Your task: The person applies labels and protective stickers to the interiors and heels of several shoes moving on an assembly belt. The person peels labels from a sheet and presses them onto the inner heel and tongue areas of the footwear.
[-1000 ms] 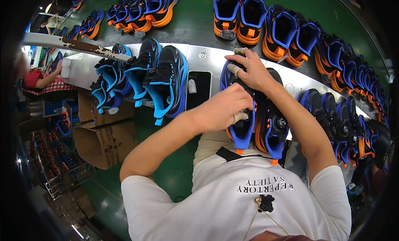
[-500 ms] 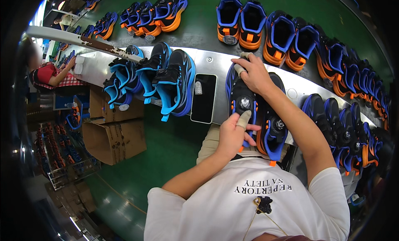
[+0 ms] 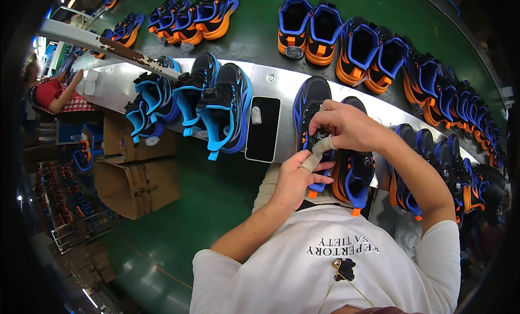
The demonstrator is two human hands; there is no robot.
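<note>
Right now both hands work the top of a dark navy, blue and orange sneaker (image 3: 313,124) on the steel ledge (image 3: 281,78): the right hand (image 3: 349,127) pinches its fastening, the left hand (image 3: 297,178), forefinger taped, braces just beneath. Next, probably, a firm tightening pull.

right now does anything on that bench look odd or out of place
One thing: a black phone lies flat on the metal bench among the shoes. Also, the left hand has a taped finger pressed to the dark blue shoe, which the right hand steadies.
</note>
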